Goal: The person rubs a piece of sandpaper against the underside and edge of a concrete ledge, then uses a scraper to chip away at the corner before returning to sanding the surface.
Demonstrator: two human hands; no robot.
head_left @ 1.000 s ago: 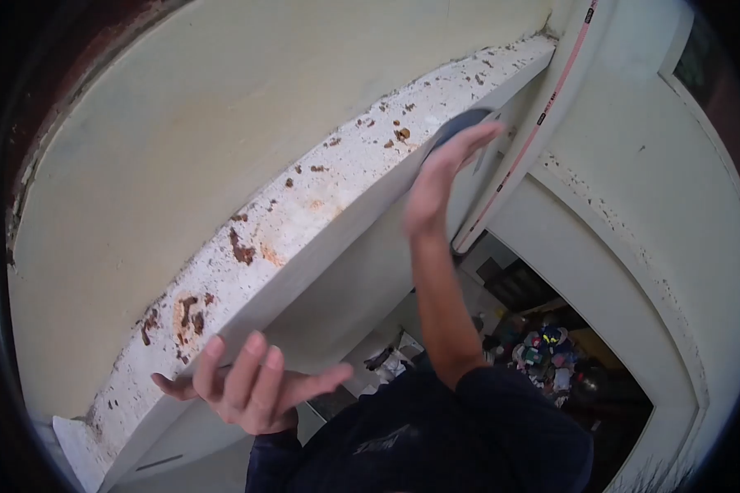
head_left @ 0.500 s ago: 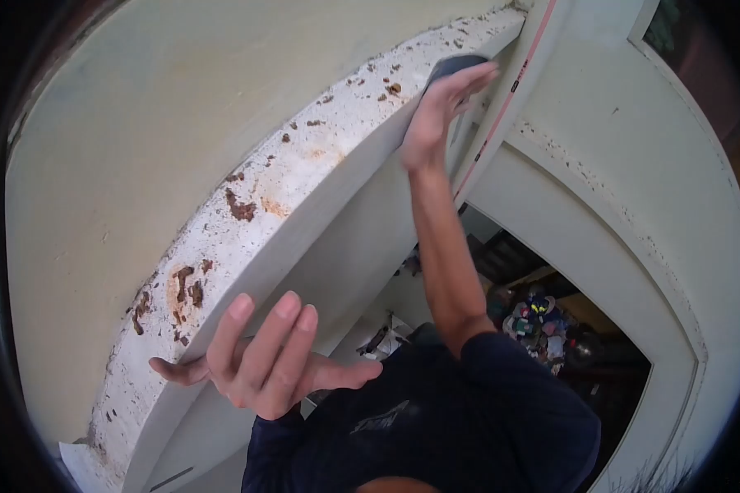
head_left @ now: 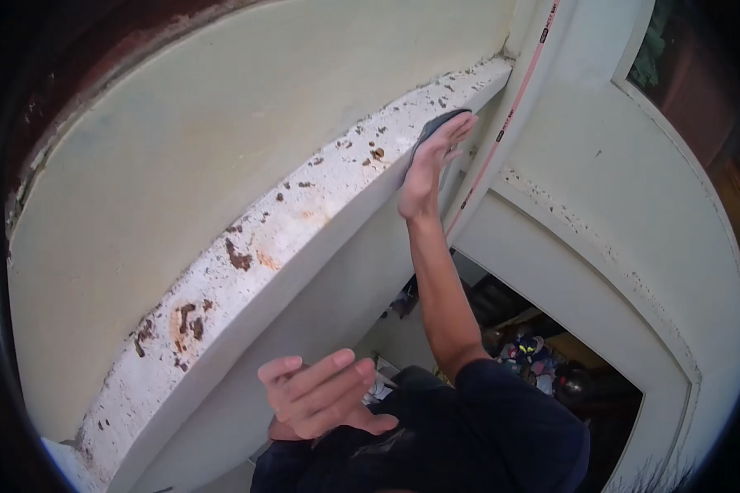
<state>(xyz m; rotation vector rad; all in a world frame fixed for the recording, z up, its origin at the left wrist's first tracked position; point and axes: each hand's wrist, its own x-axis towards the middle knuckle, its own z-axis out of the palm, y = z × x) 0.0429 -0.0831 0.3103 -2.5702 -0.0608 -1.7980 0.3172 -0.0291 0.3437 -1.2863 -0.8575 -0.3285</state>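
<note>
My right hand [head_left: 432,168] lies flat, fingers stretched out, pressing a thin dark grey sheet of sandpaper [head_left: 430,130] against the front edge of a white ledge [head_left: 316,215]. Most of the sheet is hidden under the palm. The ledge runs diagonally along the wall, its top specked with brown and dark debris and a few rusty stains. My left hand [head_left: 325,396] hovers in front of my dark shirt, lightly curled with the fingers and thumb apart. Nothing shows in it, and it does not touch the ledge.
A cream wall [head_left: 197,140] rises behind the ledge. Past my right hand runs a pink printed tape line [head_left: 501,135] on a pale post. Far below, at lower right, a dark opening [head_left: 588,411] shows cluttered items. A second ledge [head_left: 584,226] curves along the right wall.
The whole view has tilted, so the ledge sits lower in it. My right hand with the sandpaper has slid slightly toward the ledge's far end. My left hand has moved right, off the ledge.
</note>
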